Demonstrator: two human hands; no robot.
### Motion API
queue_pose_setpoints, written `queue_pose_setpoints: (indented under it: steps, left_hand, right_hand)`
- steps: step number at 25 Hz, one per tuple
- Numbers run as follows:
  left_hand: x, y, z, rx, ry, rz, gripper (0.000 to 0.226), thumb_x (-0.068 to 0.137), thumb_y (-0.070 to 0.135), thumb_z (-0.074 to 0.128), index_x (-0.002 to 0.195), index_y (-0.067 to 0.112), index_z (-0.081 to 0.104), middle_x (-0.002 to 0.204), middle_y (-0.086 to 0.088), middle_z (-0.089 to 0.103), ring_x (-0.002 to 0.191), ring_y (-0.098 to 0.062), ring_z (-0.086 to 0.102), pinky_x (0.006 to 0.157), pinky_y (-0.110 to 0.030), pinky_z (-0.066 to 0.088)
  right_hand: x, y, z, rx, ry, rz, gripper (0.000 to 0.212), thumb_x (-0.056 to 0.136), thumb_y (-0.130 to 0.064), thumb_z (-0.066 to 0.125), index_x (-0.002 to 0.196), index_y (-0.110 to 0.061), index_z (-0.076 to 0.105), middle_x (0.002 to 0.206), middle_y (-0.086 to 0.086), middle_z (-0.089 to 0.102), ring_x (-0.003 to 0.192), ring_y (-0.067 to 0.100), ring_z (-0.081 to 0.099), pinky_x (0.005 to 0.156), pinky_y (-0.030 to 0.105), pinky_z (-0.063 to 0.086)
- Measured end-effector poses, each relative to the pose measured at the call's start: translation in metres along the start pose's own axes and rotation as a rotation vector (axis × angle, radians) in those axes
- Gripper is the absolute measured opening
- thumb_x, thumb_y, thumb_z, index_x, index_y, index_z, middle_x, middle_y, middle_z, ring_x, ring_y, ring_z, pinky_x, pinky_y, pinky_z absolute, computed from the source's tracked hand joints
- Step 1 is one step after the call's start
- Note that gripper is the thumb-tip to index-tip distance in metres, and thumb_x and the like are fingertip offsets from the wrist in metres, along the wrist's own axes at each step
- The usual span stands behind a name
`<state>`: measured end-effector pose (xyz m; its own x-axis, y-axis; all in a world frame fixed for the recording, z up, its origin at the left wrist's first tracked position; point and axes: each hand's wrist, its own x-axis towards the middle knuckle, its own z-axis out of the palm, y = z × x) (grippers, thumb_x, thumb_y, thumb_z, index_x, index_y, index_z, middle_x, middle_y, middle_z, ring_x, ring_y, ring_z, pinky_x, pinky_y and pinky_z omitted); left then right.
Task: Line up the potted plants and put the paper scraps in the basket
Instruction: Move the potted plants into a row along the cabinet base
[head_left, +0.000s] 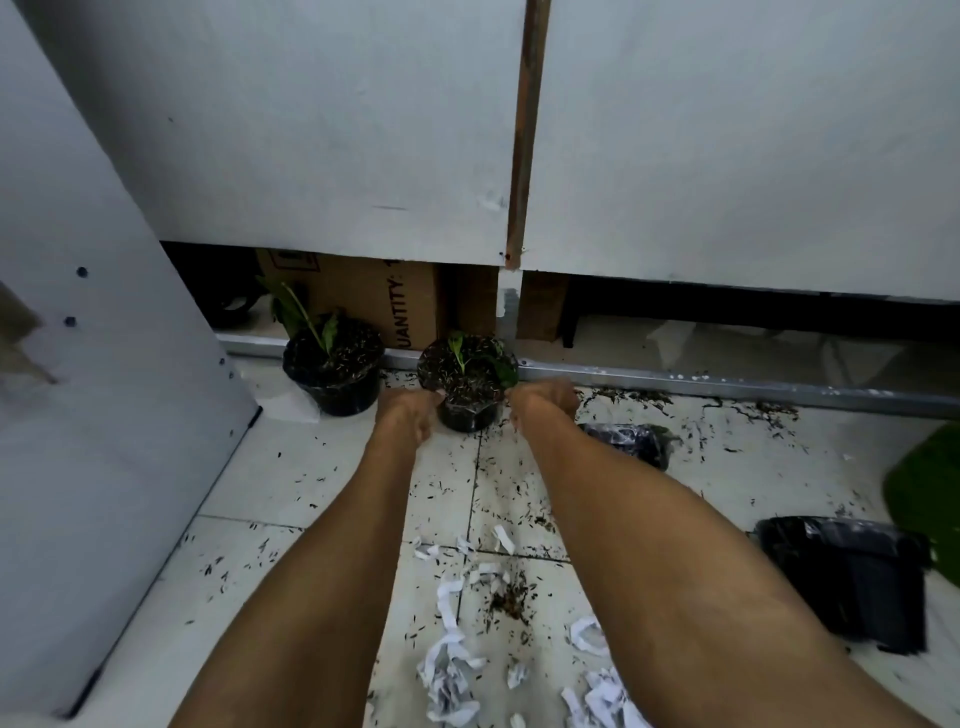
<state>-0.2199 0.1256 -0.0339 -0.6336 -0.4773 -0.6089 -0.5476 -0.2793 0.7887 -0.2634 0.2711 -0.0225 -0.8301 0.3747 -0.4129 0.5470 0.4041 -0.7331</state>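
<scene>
Paper scraps (457, 670) litter the tiles nearest. Beyond, left hand (410, 410) and right hand (540, 402) clasp a soil-filled plant pot (467, 384) from both sides, beside another planted pot (332, 371).

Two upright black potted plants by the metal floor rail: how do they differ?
The left black plastic pot stands untouched; the right black plastic pot has the left hand and the right hand at its sides. The left pot's plant has a taller stalk; the right pot's is a short sprout. Both hold dark, flecked soil.
</scene>
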Motion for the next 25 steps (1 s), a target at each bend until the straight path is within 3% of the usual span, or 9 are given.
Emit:
queue_pose_setpoints:
  steps: [2,4,8,12,15,17,20,23,25]
  left_hand:
    - [-0.016,0.005,-0.001,0.1,0.007,0.028,0.031,0.078,0.019,0.08,0.099,0.004,0.064,0.087,-0.011,0.07,0.074,-0.018,0.067,0.055,-0.026,0.057]
    - [-0.038,0.008,0.001,0.189,0.003,0.087,0.015,0.082,0.014,0.077,0.08,0.005,0.065,0.071,-0.008,0.066,0.057,-0.014,0.06,0.037,-0.017,0.047]
    - [-0.075,0.012,0.021,0.378,-0.005,0.165,0.01,0.087,0.006,0.07,0.078,0.004,0.067,0.07,-0.011,0.071,0.054,-0.015,0.064,0.05,-0.024,0.053]
    - [-0.095,0.004,0.052,0.528,-0.05,0.132,0.01,0.093,0.002,0.057,0.084,0.001,0.061,0.075,-0.013,0.069,0.054,-0.017,0.063,0.036,-0.019,0.046]
    - [-0.102,-0.008,0.077,0.608,-0.092,0.109,0.012,0.095,0.004,0.049,0.091,0.004,0.06,0.076,-0.012,0.066,0.053,-0.018,0.061,0.045,-0.024,0.045]
    - [-0.106,-0.014,0.091,0.63,-0.107,0.105,0.01,0.094,0.005,0.049,0.094,0.004,0.058,0.078,-0.013,0.064,0.055,-0.019,0.059,0.047,-0.026,0.044]
    - [-0.104,-0.018,0.117,0.603,-0.108,0.114,0.02,0.093,0.014,0.055,0.105,-0.002,0.061,0.097,-0.017,0.07,0.071,-0.025,0.067,0.052,-0.028,0.053]
    - [-0.093,-0.017,0.142,0.591,-0.039,0.095,0.036,0.095,0.027,0.052,0.112,-0.003,0.059,0.109,-0.018,0.068,0.081,-0.032,0.07,0.068,-0.038,0.062]
    - [-0.094,-0.018,0.154,0.632,-0.008,0.095,0.035,0.096,0.036,0.048,0.104,0.002,0.051,0.11,-0.02,0.067,0.079,-0.035,0.071,0.073,-0.043,0.062]
  right_hand:
    - [0.002,-0.004,-0.009,-0.049,-0.017,-0.069,0.018,0.084,-0.007,0.075,0.097,0.002,0.067,0.078,0.015,0.07,0.063,0.024,0.071,0.058,0.036,0.064]
    - [-0.004,-0.01,-0.027,-0.145,-0.068,-0.148,0.012,0.086,-0.005,0.072,0.094,0.002,0.067,0.083,0.017,0.071,0.07,0.029,0.073,0.066,0.04,0.064]
    - [-0.021,-0.013,-0.085,-0.317,-0.099,-0.298,0.014,0.092,-0.011,0.065,0.1,0.0,0.064,0.095,0.017,0.07,0.087,0.031,0.072,0.081,0.042,0.061]
    - [-0.005,0.003,-0.131,-0.402,-0.01,-0.306,0.025,0.093,-0.018,0.064,0.108,0.002,0.066,0.096,0.014,0.066,0.082,0.027,0.062,0.074,0.033,0.055]
    - [0.003,0.015,-0.158,-0.43,-0.011,-0.266,0.026,0.091,-0.02,0.068,0.107,0.0,0.068,0.089,0.011,0.061,0.077,0.025,0.054,0.067,0.027,0.045]
    - [0.007,0.022,-0.17,-0.411,0.017,-0.268,0.026,0.089,-0.019,0.07,0.107,-0.001,0.068,0.099,0.013,0.067,0.079,0.027,0.057,0.068,0.027,0.045]
    - [0.021,0.036,-0.181,-0.342,0.048,-0.199,0.027,0.09,-0.016,0.066,0.111,0.0,0.066,0.109,0.016,0.068,0.084,0.029,0.064,0.065,0.027,0.046]
    - [0.039,0.052,-0.184,-0.289,-0.003,-0.066,0.025,0.093,-0.02,0.059,0.105,0.001,0.064,0.082,0.012,0.063,0.062,0.023,0.055,0.057,0.028,0.048]
    - [0.048,0.064,-0.182,-0.255,-0.107,0.052,0.027,0.095,-0.026,0.053,0.101,0.0,0.056,0.079,0.013,0.057,0.062,0.025,0.055,0.061,0.033,0.053]
